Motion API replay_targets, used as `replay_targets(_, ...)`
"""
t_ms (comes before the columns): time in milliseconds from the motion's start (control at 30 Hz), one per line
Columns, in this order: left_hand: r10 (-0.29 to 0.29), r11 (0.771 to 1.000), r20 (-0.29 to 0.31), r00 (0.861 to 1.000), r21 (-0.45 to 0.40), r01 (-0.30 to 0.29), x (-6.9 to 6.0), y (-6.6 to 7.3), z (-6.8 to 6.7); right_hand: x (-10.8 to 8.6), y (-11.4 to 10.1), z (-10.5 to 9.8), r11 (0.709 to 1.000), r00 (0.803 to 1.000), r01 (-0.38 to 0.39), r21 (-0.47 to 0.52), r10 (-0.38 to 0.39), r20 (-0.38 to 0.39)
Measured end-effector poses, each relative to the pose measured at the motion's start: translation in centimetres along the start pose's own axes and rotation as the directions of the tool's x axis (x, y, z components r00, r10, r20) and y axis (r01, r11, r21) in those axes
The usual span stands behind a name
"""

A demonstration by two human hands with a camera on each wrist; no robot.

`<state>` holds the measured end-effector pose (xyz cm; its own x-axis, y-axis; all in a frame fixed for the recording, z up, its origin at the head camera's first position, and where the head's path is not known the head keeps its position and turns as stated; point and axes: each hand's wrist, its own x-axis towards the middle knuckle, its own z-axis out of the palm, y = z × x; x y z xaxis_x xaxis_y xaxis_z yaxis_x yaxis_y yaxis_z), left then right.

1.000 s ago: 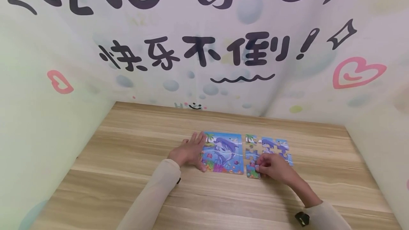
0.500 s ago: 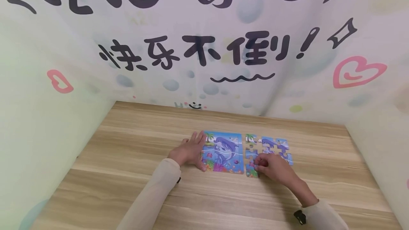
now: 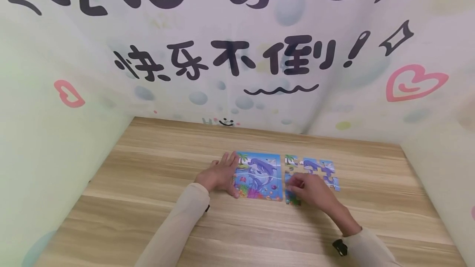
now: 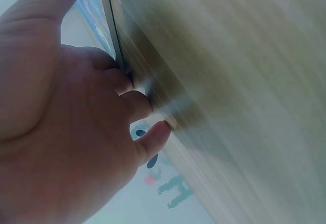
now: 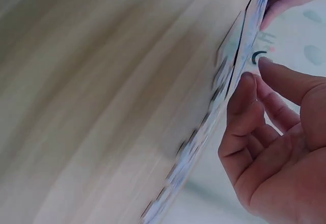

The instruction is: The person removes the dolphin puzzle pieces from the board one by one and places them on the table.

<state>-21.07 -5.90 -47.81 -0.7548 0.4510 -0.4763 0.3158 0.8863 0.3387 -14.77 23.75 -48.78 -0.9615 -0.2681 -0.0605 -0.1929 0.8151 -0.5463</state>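
A dolphin-picture puzzle board (image 3: pixel 259 174) lies flat on the table. My left hand (image 3: pixel 219 176) rests spread at its left edge, fingertips near the far corner and thumb near the front corner. To the board's right, puzzle pieces with the same picture are partly laid together; a palm-tree piece (image 3: pixel 291 160) and a dolphin piece (image 3: pixel 311 165) show. Over the left column of pieces, my right hand (image 3: pixel 313 190) has loosely curled fingers and hides some of them. In the right wrist view, the thumb and index fingertips are apart, with no piece visible between them.
The wooden table (image 3: pixel 148 226) extends around the puzzle on all sides. A printed cloth wall (image 3: pixel 222 106) with black lettering stands behind its far edge. Pale walls flank the left and right.
My right hand has moved left and slightly up, from the lower-left piece to above the left column. That corner piece has shifted slightly. My left hand stays in place.
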Motion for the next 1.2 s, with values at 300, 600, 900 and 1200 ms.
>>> replay_targets(300, -0.004, 1.0, 0.007, 1.0, 0.0, 0.004, 0.0, 0.0, 0.0, 1.5, -3.7, 2.2, 0.998, 0.998, 0.05, 0.031, -0.051, 0.033)
replay_targets(600, 0.004, 1.0, -0.005, 1.0, -0.002, -0.004, -0.2, 0.0, -0.1, 2.5, -5.7, 3.9, 0.988, 0.993, 0.104, -0.115, -0.096, 0.072)
replay_targets(900, 0.008, 1.0, -0.01, 1.0, -0.003, -0.008, -0.2, 0.0, -0.1, 2.7, -6.2, 4.2, 0.993, 0.997, 0.055, -0.1, -0.049, 0.064)
replay_targets(1200, 0.007, 1.0, -0.007, 1.0, -0.013, -0.007, 0.0, -0.1, 0.0, 2.7, -6.1, 4.3, 0.995, 0.997, 0.07, -0.07, -0.068, 0.035)
